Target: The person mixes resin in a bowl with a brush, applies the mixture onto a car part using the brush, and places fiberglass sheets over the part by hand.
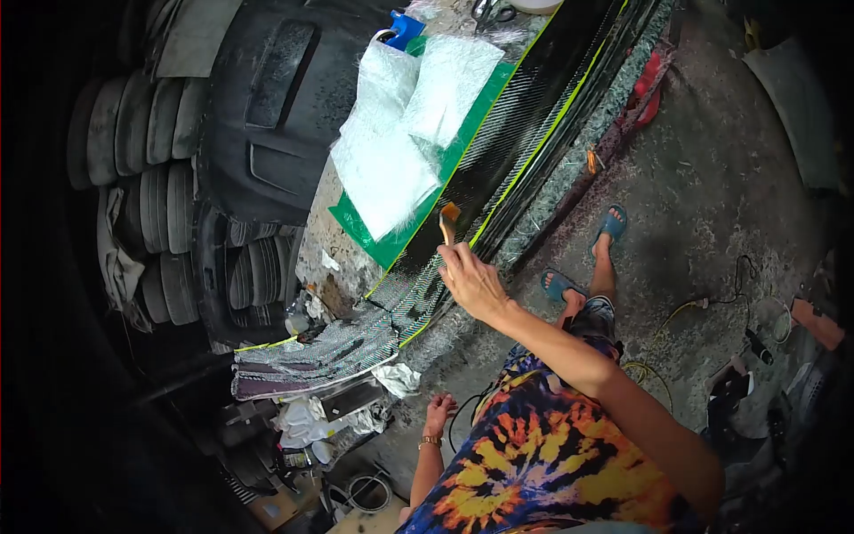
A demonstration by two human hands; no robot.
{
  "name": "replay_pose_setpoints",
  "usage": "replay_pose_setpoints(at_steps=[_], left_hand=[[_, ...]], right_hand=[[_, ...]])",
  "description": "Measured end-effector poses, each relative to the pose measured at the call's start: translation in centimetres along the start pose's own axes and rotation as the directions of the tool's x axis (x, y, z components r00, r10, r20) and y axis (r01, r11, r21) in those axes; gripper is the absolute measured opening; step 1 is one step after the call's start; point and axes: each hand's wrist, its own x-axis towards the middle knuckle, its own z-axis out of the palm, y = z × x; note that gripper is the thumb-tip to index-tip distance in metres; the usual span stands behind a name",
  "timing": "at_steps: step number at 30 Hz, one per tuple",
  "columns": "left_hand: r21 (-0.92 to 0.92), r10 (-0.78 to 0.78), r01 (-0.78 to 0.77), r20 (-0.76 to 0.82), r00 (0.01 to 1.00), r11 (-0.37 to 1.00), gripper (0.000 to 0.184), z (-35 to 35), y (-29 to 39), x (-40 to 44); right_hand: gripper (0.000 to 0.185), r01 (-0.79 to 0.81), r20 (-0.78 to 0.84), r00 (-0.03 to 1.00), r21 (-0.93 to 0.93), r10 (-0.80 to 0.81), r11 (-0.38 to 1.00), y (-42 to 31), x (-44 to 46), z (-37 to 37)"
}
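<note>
My right hand is closed around the handle of a paintbrush, its bristles against a long strip of black woven carbon-fibre cloth. Yellow-green edging lines both sides of this strip. Toward the lower left, the cloth continues as a looser, shinier piece with a frayed look. Hanging low beside my body, my left hand appears empty, its fingers loosely bent and a watch on the wrist. White fibreglass mat sheets lie on a green sheet beside the strip.
Stacked tyres and a large black moulded panel stand at left. Scissors and a blue tape dispenser lie at the top. Crumpled white plastic is below the bench; cables trail over the floor at right.
</note>
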Motion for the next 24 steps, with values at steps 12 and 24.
replay_pose_setpoints(at_steps=[12,24], left_hand=[[-0.055,-0.026,0.024,-0.027,0.999,0.998,0.032,0.2,-3.1,1.3],[-0.202,-0.001,-0.001,-0.010,1.000,0.979,0.027,1.4,-3.9,1.8]], right_hand=[[0.033,-0.050,0.004,0.999,0.150,0.050,0.987,-2.3,-2.4,-3.0],[0.042,-0.175,-0.014,0.985,-0.075,0.174,0.982,0.1,0.9,-1.0]])
